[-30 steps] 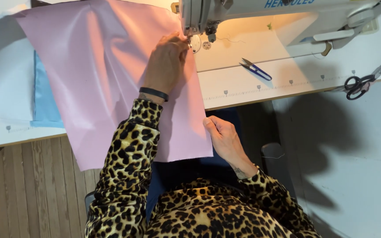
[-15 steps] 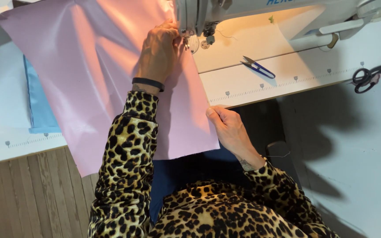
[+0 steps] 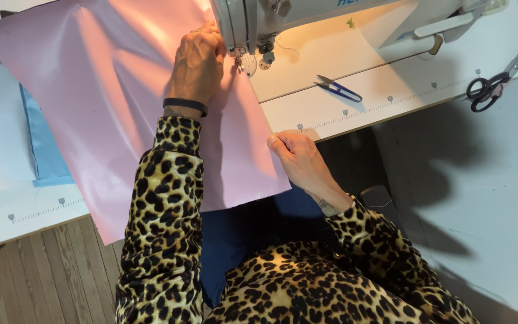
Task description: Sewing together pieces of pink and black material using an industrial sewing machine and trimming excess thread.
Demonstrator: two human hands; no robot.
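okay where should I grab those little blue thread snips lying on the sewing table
Take the thread snips by the blue handle end, which points lower right, coming from above on that side. The bare blades point upper left toward the sewing machine, so probably avoid that end.

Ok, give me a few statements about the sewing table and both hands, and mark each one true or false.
1. The left hand lies flat on the pink fabric beside the sewing machine needle area. True.
2. The right hand holds the black-handled scissors. False: it grips the near edge of the pink fabric, and the scissors lie apart at the right end of the table.
3. A small blue-handled thread snip lies on the table to the right of the needle. True.
4. The fabric under the hands is green. False: it is pink, with a light blue piece showing at its left.
5. A black band sits on the left wrist. True.
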